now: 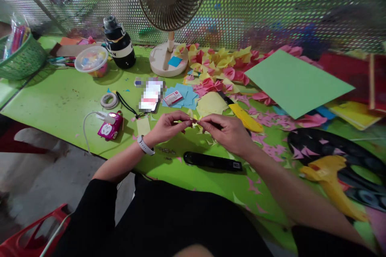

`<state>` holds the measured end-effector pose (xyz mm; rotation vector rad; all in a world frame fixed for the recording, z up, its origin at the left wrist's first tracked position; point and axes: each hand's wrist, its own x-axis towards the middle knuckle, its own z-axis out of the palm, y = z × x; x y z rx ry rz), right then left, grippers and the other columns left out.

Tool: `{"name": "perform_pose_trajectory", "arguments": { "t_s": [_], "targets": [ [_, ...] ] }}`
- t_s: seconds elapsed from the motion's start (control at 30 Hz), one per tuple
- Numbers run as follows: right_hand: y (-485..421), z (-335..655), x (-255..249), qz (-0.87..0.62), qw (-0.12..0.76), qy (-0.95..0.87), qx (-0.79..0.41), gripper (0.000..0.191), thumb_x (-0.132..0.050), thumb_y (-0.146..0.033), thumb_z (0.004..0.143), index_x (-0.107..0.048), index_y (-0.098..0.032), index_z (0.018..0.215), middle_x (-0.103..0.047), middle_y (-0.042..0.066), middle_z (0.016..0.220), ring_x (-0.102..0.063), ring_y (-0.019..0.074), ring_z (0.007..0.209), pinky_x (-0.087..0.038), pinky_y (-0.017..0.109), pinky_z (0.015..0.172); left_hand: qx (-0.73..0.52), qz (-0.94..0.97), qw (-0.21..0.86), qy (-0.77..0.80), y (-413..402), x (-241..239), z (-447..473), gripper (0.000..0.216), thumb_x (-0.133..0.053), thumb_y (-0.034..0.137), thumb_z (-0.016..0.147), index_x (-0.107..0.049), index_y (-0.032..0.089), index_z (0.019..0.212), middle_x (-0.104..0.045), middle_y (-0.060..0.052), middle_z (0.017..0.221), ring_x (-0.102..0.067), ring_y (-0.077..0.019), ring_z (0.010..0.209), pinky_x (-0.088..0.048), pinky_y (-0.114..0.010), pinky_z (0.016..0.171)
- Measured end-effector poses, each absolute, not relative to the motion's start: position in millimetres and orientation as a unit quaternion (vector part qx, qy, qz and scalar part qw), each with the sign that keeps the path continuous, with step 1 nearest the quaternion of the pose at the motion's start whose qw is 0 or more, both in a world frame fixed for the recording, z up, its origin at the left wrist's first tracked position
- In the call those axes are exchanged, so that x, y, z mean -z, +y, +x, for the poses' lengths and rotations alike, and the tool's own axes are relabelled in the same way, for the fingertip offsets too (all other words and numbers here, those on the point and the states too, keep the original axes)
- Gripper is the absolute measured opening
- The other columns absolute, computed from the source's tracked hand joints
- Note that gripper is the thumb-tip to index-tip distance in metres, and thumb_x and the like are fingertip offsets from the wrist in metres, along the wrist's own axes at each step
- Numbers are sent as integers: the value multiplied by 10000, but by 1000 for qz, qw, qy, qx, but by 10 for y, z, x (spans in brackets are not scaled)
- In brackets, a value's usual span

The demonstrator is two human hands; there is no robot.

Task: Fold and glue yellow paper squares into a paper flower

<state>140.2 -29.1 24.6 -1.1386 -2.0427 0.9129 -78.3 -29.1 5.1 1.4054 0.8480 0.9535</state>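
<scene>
Both my hands meet over the green table (57, 100) and pinch a small folded piece of yellow paper (194, 121) between their fingertips. My left hand (169, 126), with a white wristband, holds its left end. My right hand (226, 130) grips the right end, fingers curled. A black stapler-like tool (212, 161) lies just below my hands. A yellow utility knife (244, 117) lies right behind my right hand. A heap of folded pink and yellow paper pieces (217, 68) is spread farther back.
A desk fan (170, 16) stands at the back by a black bottle (119, 44), a plastic tub (91, 61) and a green basket (19, 58). A tape roll (109, 100), a pink gadget (110, 129), blue paper squares (185, 94), a green sheet (297, 82) and a yellow glue gun (334, 180) lie around.
</scene>
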Motion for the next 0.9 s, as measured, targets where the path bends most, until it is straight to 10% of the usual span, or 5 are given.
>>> {"name": "perform_pose_trajectory", "arguments": {
  "t_s": [0.9],
  "targets": [
    [-274, 1417, -271, -409, 238, -776, -418, 296, -550, -435, 942, -698, -191, 864, -655, 8, 644, -533, 118, 516, -377, 245, 487, -464, 636, 525, 325, -268, -47, -765, 167, -794, 318, 773, -770, 153, 787, -695, -56, 762, -609, -90, 663, -495, -207, 589]
  ]
}}
